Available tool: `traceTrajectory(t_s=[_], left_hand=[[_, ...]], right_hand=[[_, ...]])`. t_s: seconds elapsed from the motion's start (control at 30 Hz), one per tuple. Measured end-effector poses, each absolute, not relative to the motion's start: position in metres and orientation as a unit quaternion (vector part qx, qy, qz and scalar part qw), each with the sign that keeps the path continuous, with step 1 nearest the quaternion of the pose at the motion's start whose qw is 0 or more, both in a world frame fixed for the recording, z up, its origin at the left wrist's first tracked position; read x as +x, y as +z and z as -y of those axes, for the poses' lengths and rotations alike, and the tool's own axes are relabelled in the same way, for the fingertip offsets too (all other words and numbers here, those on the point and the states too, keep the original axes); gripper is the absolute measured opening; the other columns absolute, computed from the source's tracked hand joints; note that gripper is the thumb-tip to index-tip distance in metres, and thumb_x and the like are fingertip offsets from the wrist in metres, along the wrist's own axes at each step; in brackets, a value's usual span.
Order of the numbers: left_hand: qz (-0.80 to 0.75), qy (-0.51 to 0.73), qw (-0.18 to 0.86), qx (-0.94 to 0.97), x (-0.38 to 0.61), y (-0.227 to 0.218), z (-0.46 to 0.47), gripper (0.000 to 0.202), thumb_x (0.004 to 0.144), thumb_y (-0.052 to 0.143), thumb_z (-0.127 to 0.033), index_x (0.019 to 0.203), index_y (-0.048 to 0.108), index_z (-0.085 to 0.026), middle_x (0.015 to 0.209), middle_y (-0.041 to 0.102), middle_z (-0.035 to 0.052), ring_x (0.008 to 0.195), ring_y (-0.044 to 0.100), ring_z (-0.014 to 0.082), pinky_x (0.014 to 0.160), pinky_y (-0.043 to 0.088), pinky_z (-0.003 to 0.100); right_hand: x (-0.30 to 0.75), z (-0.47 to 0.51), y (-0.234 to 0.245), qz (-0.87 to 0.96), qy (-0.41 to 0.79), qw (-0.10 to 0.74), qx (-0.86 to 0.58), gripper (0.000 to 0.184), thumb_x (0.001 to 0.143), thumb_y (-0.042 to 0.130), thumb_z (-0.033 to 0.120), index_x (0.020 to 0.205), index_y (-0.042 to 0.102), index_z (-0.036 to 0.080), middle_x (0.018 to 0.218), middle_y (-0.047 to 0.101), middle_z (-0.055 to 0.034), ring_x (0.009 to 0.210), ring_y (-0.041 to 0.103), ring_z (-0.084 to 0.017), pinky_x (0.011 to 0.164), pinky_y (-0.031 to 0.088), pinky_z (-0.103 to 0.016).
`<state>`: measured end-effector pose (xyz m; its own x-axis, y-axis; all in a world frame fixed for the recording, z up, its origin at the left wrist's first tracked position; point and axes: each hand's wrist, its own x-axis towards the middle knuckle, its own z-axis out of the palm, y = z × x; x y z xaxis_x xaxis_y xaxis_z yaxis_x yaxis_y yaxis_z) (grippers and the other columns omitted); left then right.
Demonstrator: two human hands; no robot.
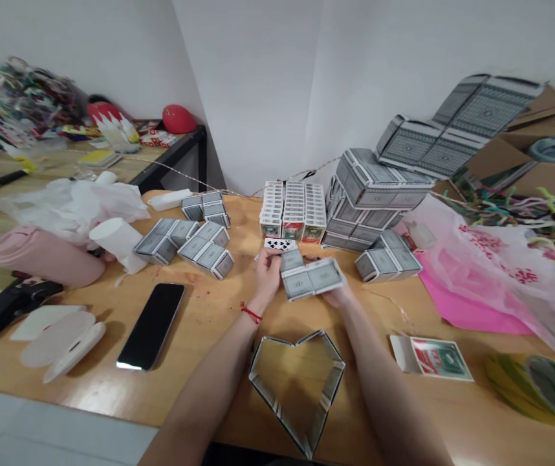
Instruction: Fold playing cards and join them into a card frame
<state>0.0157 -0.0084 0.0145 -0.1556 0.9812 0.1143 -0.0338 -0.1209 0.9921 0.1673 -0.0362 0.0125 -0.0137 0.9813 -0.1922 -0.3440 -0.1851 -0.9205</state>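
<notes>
Both hands hold an L-shaped piece built from grey-backed playing cards (299, 285) above the middle of the table. My left hand (268, 275) pinches its left side, near a playing card with black pips (277, 245) behind it. My right hand (339, 291) grips its right end, partly hidden beneath it. Between my forearms lies a hollow heart-shaped frame of cards (336, 378). Beyond my hands stand rows of stacked card packs (293, 210). Similar folded card blocks sit at the left (207, 249) and right (388, 259).
A tall stack of card blocks (379, 188) leans at the back right. Pink wrapping (471, 298), an opened card box (440, 358) and a tape roll (537, 388) lie at right. On the left are a phone (152, 327), a white roll (117, 243) and a pink roll (44, 255).
</notes>
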Motion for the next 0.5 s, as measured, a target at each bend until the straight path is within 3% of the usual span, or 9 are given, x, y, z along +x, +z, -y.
traceTrajectory(t_s=[0.07, 0.13, 0.23, 0.3, 0.4, 0.5], left_hand=[[-0.504, 0.628, 0.375, 0.460, 0.011, 0.014, 0.006, 0.009, 0.075, 0.044, -0.017, 0.083, 0.047, -0.018, 0.079, 0.052, 0.0011, 0.074, 0.050, 0.0113, 0.067, 0.040, 0.022], [-0.504, 0.650, 0.340, 0.456, 0.008, 0.013, 0.004, 0.010, 0.078, 0.044, -0.019, 0.088, 0.044, -0.019, 0.086, 0.052, 0.0032, 0.081, 0.052, 0.0121, 0.074, 0.041, 0.024], [-0.504, 0.645, 0.344, 0.460, 0.009, 0.012, 0.005, 0.013, 0.080, 0.044, -0.023, 0.092, 0.042, -0.019, 0.090, 0.053, 0.0048, 0.084, 0.053, 0.0126, 0.076, 0.042, 0.025], [-0.496, 0.630, 0.380, 0.460, 0.010, 0.010, 0.006, 0.015, 0.078, 0.047, -0.025, 0.091, 0.042, -0.019, 0.089, 0.054, 0.0049, 0.082, 0.054, 0.0129, 0.073, 0.044, 0.026], [-0.434, 0.620, 0.479, 0.444, 0.010, 0.009, 0.005, 0.019, 0.073, 0.053, -0.029, 0.087, 0.045, -0.019, 0.093, 0.056, 0.0045, 0.081, 0.055, 0.0136, 0.069, 0.045, 0.026], [-0.350, 0.601, 0.605, 0.386, 0.007, 0.009, 0.000, 0.024, 0.075, 0.049, -0.035, 0.092, 0.050, -0.018, 0.088, 0.059, 0.0037, 0.075, 0.057, 0.0133, 0.060, 0.045, 0.024]], right_hand=[[0.167, 0.038, 0.014, 0.338, 0.677, 0.516, -0.403, 0.026, 0.067, 0.058, 0.031, 0.089, 0.059, 0.019, 0.082, 0.065, -0.0049, 0.067, 0.060, -0.017, 0.058, 0.050, -0.032], [0.167, 0.042, 0.017, 0.357, 0.730, 0.475, -0.337, 0.033, 0.059, 0.064, 0.022, 0.092, 0.057, 0.020, 0.090, 0.065, -0.0057, 0.079, 0.061, -0.020, 0.068, 0.051, -0.038], [0.162, 0.047, 0.021, 0.377, 0.765, 0.434, -0.289, 0.042, 0.059, 0.065, 0.025, 0.099, 0.052, 0.022, 0.107, 0.060, -0.0083, 0.092, 0.059, -0.023, 0.074, 0.050, -0.043], [0.159, 0.047, 0.020, 0.364, 0.750, 0.456, -0.312, 0.039, 0.063, 0.064, 0.031, 0.099, 0.049, 0.023, 0.104, 0.060, -0.0079, 0.088, 0.061, -0.023, 0.071, 0.051, -0.041], [0.158, 0.043, 0.014, 0.328, 0.678, 0.538, -0.379, 0.032, 0.067, 0.062, 0.037, 0.091, 0.047, 0.023, 0.081, 0.062, -0.0022, 0.067, 0.062, -0.016, 0.057, 0.051, -0.032], [0.161, 0.038, 0.007, 0.337, 0.610, 0.568, -0.438, 0.031, 0.065, 0.064, 0.036, 0.086, 0.046, 0.022, 0.064, 0.054, 0.0048, 0.045, 0.049, -0.007, 0.038, 0.039, -0.018]])
